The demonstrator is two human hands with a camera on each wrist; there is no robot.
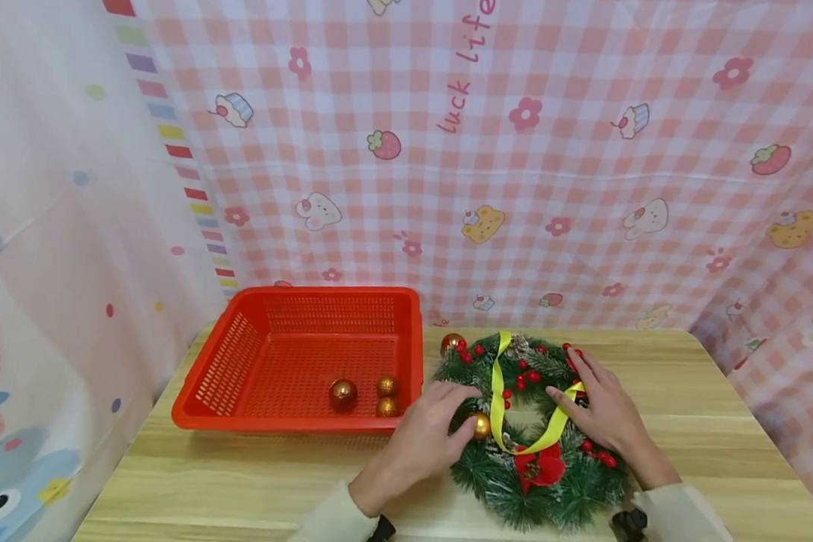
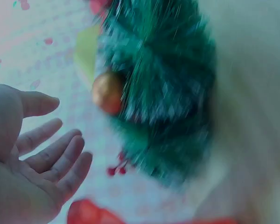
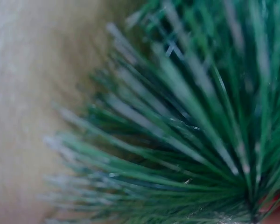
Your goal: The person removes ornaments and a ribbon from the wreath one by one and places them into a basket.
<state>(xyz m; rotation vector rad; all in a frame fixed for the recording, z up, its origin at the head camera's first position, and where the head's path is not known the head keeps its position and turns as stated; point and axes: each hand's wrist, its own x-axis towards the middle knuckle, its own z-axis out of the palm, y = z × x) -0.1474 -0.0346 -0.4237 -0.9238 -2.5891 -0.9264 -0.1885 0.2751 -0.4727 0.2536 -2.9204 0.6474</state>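
A green wreath [image 1: 535, 482] with red berries, a red flower and a yellow ribbon [image 1: 497, 384] lies on the wooden table [image 1: 244, 482]. My left hand [image 1: 447, 425] reaches to its left inner edge, fingertips beside a gold bauble [image 1: 481, 426] set in the needles. In the left wrist view that hand [image 2: 51, 149] is spread and relaxed, a little apart from the gold bauble [image 2: 107, 92] and holding nothing. My right hand [image 1: 592, 406] rests flat on the wreath's right side with straight fingers. The right wrist view shows only blurred pine needles [image 3: 186, 140].
A red plastic basket [image 1: 325, 295] stands left of the wreath, holding three baubles [image 1: 342, 393]. Another bauble [image 1: 451, 343] sits at the wreath's upper left. Pink checked cloth [image 1: 515, 150] hangs behind the table and at both sides.
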